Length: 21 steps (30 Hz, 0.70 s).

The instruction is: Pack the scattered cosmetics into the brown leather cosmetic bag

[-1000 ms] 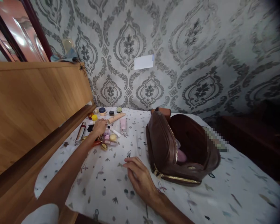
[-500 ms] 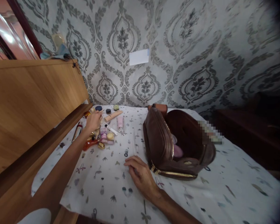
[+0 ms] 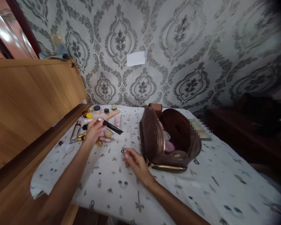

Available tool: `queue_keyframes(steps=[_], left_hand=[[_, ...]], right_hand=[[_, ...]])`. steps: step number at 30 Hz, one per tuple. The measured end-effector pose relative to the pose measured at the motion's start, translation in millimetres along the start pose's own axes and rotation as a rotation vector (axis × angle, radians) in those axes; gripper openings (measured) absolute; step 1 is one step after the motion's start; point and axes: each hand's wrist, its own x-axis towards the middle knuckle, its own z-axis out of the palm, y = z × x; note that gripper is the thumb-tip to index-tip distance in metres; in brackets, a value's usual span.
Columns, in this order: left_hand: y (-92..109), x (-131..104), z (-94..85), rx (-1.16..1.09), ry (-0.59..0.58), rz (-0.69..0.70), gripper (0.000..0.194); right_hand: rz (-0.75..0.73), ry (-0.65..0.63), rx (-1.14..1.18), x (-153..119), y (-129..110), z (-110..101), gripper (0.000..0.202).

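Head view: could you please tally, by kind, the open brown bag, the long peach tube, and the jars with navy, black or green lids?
Open brown bag: 1
Long peach tube: 1
Jars: 3 (navy-lidded jar, black-lidded jar, green-lidded jar)
Total: 5

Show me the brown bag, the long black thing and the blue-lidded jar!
Brown bag (image 3: 150, 134), head view: its side wall.
Long black thing (image 3: 111, 126), head view: its middle.
Blue-lidded jar (image 3: 96, 107), head view: its lid.
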Motion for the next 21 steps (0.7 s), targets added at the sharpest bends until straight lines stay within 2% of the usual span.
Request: queue_keyframes(steps=[5,9,12,17,21], left_hand=[[4.0,-32.7,15.8,-0.415,-0.182,-0.247,0.036],[10.4,-46.0,21.7,-0.424,-0.303,-0.312,0.036],[11.3,-48.2,21.9,-0.384,-0.283,-0.307,0.035],[5.6,-46.5,18.3,-0.281,-0.177,-0.307,0.037],[3.5,-45.7,17.4,-0.260,-0.157,-0.319,0.035]], right_hand=[[0.206,0.065,0.457,8.8,0.6,-1.0,0.065],[0.254,0.032,0.571,9.8,1.0,-2.1,0.060],[0.241,0.023,0.579,8.6,0.6,-1.5,0.055],[0.175,0.075,0.523,7.0,2.1,1.7,0.046],[0.144,0.103,0.467,6.8,5.7,3.5,0.039]])
